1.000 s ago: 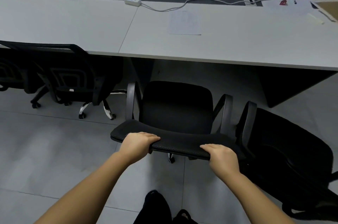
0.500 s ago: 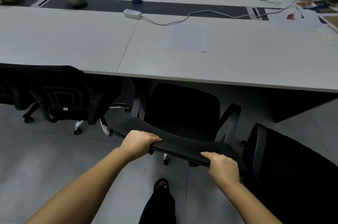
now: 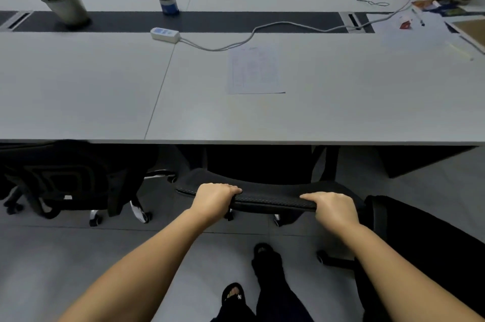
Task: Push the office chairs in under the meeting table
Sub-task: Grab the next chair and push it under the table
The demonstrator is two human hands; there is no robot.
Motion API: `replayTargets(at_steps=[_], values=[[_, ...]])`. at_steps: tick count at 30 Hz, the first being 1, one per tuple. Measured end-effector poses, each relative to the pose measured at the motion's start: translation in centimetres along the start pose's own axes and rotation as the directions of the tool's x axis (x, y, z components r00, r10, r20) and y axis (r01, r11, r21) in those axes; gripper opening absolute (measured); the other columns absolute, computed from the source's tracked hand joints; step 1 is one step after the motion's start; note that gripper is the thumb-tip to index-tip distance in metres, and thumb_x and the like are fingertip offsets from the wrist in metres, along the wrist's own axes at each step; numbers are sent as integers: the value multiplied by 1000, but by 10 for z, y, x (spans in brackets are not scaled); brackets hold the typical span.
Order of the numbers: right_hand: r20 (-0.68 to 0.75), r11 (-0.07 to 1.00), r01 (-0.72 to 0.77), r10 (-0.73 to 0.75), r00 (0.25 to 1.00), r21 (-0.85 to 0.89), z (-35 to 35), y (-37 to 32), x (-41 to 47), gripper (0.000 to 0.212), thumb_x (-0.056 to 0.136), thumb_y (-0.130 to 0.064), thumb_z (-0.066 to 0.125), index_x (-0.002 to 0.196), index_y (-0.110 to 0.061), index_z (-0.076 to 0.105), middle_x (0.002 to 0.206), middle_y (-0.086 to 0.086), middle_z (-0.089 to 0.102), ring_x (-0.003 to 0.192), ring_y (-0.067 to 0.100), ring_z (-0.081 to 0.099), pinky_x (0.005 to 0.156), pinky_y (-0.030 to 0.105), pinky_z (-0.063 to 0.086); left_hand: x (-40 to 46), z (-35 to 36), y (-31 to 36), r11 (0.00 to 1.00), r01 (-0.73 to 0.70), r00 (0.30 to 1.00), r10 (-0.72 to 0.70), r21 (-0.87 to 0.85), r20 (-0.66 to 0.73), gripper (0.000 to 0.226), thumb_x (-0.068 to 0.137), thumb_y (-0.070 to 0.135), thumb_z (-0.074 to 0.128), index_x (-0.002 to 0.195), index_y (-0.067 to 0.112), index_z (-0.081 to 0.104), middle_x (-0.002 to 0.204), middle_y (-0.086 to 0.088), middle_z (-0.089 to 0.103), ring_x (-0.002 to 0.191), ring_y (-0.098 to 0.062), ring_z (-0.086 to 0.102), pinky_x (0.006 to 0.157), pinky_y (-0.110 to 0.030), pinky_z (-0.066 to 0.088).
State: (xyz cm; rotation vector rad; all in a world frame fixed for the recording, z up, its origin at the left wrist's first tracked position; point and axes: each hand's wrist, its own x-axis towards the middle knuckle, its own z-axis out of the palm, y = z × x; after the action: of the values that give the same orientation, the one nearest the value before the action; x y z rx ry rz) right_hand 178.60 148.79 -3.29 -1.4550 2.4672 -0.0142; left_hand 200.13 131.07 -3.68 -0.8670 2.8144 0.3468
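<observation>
Under the meeting table's (image 3: 236, 122) near edge the chair's (image 3: 262, 199) seat has now slid, left hand (image 3: 214, 199) and right hand (image 3: 333, 210) gripping its backrest, nearly home.

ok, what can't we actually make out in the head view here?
- Seat and armrests of the held chair: hidden under the meeting table.
- Print on the paper sheet: too faint.
- Fingers of left hand and right hand: curl behind the backrest.
- Right chair: cut off by the edge.
</observation>
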Motion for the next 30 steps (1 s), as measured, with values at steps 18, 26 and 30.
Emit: replayTargets(at_steps=[18, 26, 30], values=[[73, 992, 117, -120, 990, 36, -22, 9, 110, 54, 86, -6, 40, 128, -40, 48, 130, -12, 58, 111, 15, 57, 76, 26, 42, 72, -31, -28, 991, 137, 990, -136, 6, -20, 47, 87, 12, 51, 128, 35, 50, 132, 14, 57, 121, -12, 53, 80, -26, 45], [121, 989, 121, -131, 984, 85, -16, 13, 94, 56, 82, -5, 45, 132, -33, 45, 139, -12, 49, 125, 14, 45, 94, 29, 40, 61, -25, -17, 990, 138, 988, -140, 36, 60, 48, 88, 12, 51, 133, 28, 46, 140, 9, 50, 126, -16, 48, 86, -30, 45], [223, 982, 185, -190, 956, 45, -22, 12, 92, 59, 85, -21, 53, 140, -28, 32, 147, -7, 38, 134, 15, 33, 114, 38, 19, 63, -26, -22, 991, 115, 976, -125, 69, 176, 52, 86, 19, 54, 135, 26, 41, 139, 3, 49, 124, -22, 47, 89, -39, 48]])
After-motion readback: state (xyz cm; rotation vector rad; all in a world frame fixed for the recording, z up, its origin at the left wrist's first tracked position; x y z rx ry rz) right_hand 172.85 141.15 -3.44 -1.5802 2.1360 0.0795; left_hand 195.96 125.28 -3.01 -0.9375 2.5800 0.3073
